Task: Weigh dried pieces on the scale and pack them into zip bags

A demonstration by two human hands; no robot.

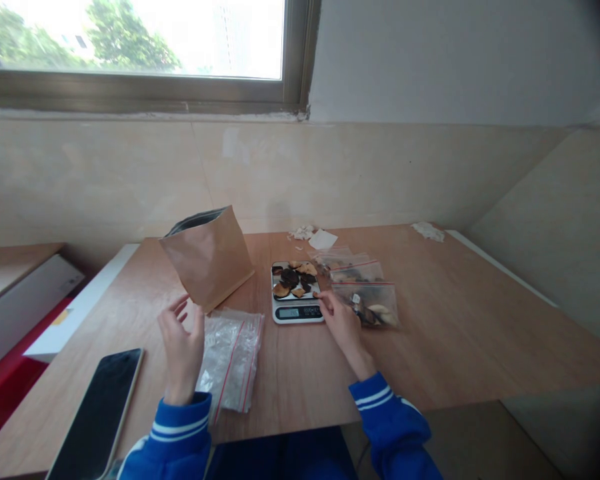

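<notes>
The slices (293, 279) beside the right fingers (325, 298) are dark brown and tan, the scale (300, 313) white and black. Beyond the left fingers (178, 309), the bag (211, 259) is plain brown; right of them, clear bags (236, 363) bear red lines. Behind, blue cuffs (183, 419) carry white stripes.

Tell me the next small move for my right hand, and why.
Probably ease your right hand back from the white rectangular digital scale: the fingertips are at its edge, beside the dark and tan dried-looking slices, and any contact could sway the reading.
</notes>
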